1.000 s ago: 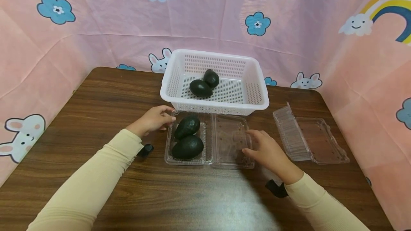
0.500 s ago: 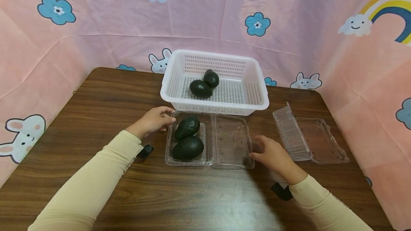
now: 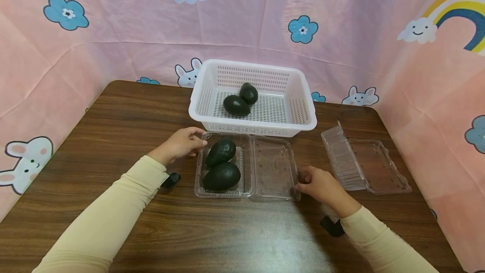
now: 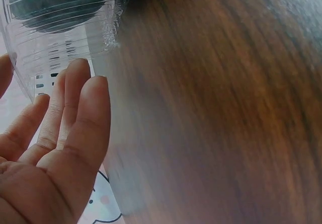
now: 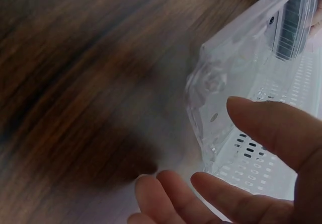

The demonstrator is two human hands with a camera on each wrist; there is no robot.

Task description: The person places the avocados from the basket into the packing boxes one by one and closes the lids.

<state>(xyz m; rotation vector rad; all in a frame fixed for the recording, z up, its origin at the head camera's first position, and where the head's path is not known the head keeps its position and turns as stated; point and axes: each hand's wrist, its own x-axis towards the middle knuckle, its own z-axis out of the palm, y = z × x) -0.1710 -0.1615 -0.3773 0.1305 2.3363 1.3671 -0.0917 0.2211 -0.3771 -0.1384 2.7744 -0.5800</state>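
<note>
A clear plastic clamshell box [image 3: 245, 161] lies unfolded on the table, with two dark green avocados [image 3: 222, 176] in its left half. My left hand [image 3: 183, 142] touches that half's left rim; in the left wrist view its fingers [image 4: 95, 116] are extended beside the box wall. At the lid's right edge is my right hand [image 3: 322, 184], thumb tip close to the rim. In the right wrist view the thumb [image 5: 266, 126] overlaps the clear lid [image 5: 229, 78], while the other fingers are spread apart from it, relaxed.
Behind the box stands a white perforated basket [image 3: 251, 127] holding two more avocados [image 3: 236, 105]. A second clear clamshell, with ridged sides [image 3: 345, 161], lies unfolded at the right. Printed fabric [image 3: 246, 20] hangs round the back and sides of the brown wooden table [image 3: 212, 235].
My right hand has moved right and slightly nearer, from over the lid to its outer right edge. The left hand, box and avocados have stayed in place.
</note>
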